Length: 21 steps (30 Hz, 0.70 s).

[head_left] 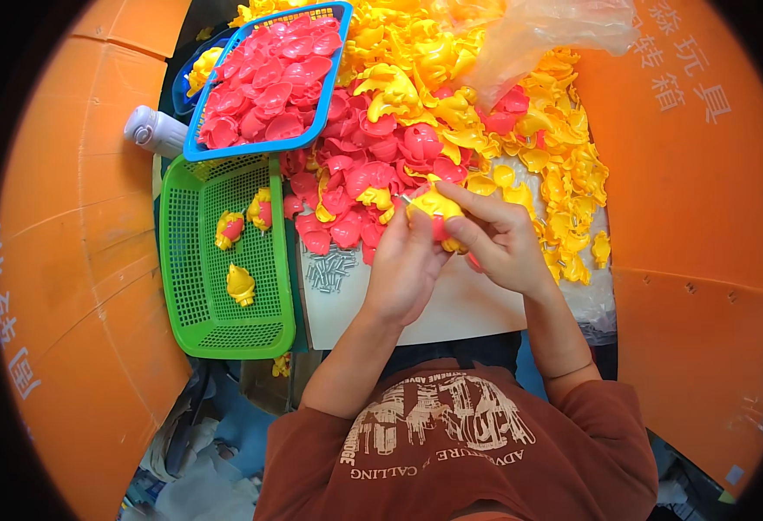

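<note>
In front of my chest, above the near part of the work table, my two hands hold a small yellow and red plastic toy figure (434,205). My left hand (405,269) grips its left side with closed fingers. A thin metal pin (406,199) shows by that hand's fingertips; whether it sits in the toy cannot be made out. From the other side my right hand (505,246) closes on the figure with thumb and fingers. Loose metal pins (330,270) lie in a small pile to the left, beside a heap of red plastic shells (371,178).
Yellow plastic parts (564,204) are heaped far and right, partly under a clear plastic bag (542,35). A blue basket (192,143) of red shells overhangs a green basket (288,326) holding several figures. A light bottle (157,130) stands left. Orange panels (703,217) flank both sides.
</note>
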Tool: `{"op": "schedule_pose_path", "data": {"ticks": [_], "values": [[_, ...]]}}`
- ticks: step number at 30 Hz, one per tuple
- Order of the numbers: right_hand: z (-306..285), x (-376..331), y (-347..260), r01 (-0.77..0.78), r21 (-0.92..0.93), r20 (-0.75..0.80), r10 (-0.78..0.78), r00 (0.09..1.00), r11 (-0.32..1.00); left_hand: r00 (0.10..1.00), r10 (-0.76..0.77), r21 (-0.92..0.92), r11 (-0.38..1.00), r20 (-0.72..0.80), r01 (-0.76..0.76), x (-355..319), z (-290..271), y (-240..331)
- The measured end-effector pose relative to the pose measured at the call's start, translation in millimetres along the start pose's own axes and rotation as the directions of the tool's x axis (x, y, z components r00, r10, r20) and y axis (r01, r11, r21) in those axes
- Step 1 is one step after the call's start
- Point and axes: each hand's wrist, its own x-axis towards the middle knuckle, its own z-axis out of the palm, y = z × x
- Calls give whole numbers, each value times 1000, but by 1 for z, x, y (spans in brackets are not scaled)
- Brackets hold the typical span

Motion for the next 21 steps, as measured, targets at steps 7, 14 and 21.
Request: {"op": "schedule_pose_path", "data": {"ticks": [7,14,21], "values": [[-3,1,-14,221,-235,29,-221,975,946,970,233,394,887,74,-243,-4,-10,-1],[-2,3,-8,267,-255,42,-265,963,929,961,245,441,854,128,-277,-7,-15,2],[3,1,-8,337,-348,40,-345,938,875,958,244,463,839,150,-286,-7,-15,6]]}}
